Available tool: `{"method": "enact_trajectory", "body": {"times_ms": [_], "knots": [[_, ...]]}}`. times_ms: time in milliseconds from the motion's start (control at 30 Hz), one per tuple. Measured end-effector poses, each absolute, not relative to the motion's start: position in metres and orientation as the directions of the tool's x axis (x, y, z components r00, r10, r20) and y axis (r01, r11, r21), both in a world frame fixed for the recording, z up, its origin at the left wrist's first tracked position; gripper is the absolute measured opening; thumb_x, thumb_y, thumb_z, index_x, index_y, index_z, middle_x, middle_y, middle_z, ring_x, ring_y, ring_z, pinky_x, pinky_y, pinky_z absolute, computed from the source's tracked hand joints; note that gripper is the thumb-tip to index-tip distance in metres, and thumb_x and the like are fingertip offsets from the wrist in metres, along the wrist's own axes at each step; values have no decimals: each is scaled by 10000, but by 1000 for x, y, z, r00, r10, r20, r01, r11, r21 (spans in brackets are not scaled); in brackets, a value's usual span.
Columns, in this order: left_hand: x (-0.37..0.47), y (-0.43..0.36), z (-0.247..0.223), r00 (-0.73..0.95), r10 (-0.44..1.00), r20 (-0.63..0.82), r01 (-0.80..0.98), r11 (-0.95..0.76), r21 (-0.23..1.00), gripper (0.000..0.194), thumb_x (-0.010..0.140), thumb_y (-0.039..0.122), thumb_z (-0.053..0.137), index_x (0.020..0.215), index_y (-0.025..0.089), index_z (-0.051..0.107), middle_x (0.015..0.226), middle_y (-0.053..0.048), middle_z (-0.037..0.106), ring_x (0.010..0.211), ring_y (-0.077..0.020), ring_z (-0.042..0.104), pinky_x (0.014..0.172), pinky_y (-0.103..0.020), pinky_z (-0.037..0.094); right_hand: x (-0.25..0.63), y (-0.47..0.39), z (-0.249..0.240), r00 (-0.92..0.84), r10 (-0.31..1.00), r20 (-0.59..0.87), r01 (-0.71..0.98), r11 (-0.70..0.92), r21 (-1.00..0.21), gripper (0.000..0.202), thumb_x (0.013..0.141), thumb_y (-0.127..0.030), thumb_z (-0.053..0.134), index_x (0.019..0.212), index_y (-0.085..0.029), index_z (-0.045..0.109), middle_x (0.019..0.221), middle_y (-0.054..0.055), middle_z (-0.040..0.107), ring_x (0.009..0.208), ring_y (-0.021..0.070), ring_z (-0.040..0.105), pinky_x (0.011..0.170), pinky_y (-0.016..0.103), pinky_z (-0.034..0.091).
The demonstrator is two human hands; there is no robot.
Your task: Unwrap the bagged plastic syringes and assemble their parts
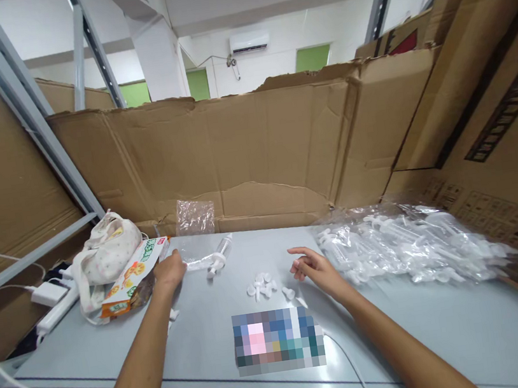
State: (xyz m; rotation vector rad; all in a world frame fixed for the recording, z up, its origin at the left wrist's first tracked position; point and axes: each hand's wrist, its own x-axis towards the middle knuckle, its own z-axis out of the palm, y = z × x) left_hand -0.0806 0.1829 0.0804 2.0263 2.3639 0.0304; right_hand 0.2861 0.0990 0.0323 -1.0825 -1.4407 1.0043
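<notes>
Syringe [219,262] lies loose, bulk packed in plastic

Work looks partway, judging by the layout. One syringe lies by itself toward the far side of the bench [260,251], while many more lie bunched in clear bags [406,247] at the right; whether those are finished or waiting cannot be told. Small white caps [267,290], or what pass for caps at this blur, form a loose heap mid-bench, with a stray cap [289,293] just to the right of it. None is fitted to anything, so some handling seems left.

The left grip [169,271] is at the left end of a clear pouch [195,254], next to the snack packet [137,272]. Its fingertips are turned from view, so whether they are together or clamped on the pouch cannot be told. The syringe lies to the right of this grip, near but apart from it.

The right grip [315,268] hangs between the caps and the bags, the index finger stretched out and apart from the curled others, nothing visible held. The syringe is to its left, well apart; the stray cap lies nearer, on the near side of the fingers.
</notes>
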Motion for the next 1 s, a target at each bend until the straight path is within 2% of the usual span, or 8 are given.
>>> {"method": "enact_trajectory", "body": {"times_ms": [100,233,400,467,533,633,833,1000], "knots": [[-85,187,84,-117,990,-78,993,118,3,403,718,233,601,1101,113,562,1101,-227,645,1042,-362,604,780,-379,457,286,99,32,-72,967,243,120,250,-961,423,782,-474,565,1072,-168,528,652,10,630,574,148,592,557,307,467],[-80,185,84,-138,987,-82,990,136,-28,624,650,166,647,1244,77,479,1028,-252,662,999,-375,619,775,-395,458,285,99,32,-63,968,244,143,251,-957,406,782,-464,560,1065,-175,534,653,7,632,567,146,591,554,306,468],[-54,174,84,-73,993,93,997,75,-24,597,816,210,481,1382,105,324,1244,-251,546,1167,-347,503,898,-427,382,283,98,33,-67,971,228,150,236,-960,405,772,-452,564,1062,-171,534,653,3,631,569,147,591,569,308,469],[-38,170,83,27,987,157,999,-31,27,522,882,302,407,1379,154,349,1276,-186,544,1193,-287,487,935,-359,360,282,97,34,-67,973,220,153,228,-961,406,768,-448,567,1059,-167,533,651,4,630,564,146,585,575,308,468],[-20,167,80,163,969,185,961,-199,191,506,890,427,379,1325,174,440,1239,-150,582,1127,-260,544,897,-311,387,282,96,35,-67,974,217,159,225,-961,403,769,-447,566,1057,-166,537,655,5,631,564,145,582,583,309,469],[5,164,72,232,961,151,908,-269,320,598,825,549,435,1317,210,459,1199,-142,611,1080,-296,576,832,-328,418,283,95,36,-67,973,219,162,227,-960,408,768,-458,569,1056,-170,546,661,7,634,570,150,587,594,313,471],[27,162,63,198,961,192,908,-253,334,601,766,303,547,1343,201,416,1126,-154,625,980,-317,607,801,-367,429,285,99,31,-49,971,235,181,240,-954,394,789,-451,550,1068,-173,543,680,9,620,576,148,584,600,314,479],[37,143,86,491,759,428,762,-612,212,564,761,190,548,1315,225,453,1235,-106,585,1114,-280,526,967,-404,351,282,97,31,20,942,335,223,323,-920,482,796,-448,570,1210,-213,492,1076,110,593,858,203,606,687,350,515]]}}
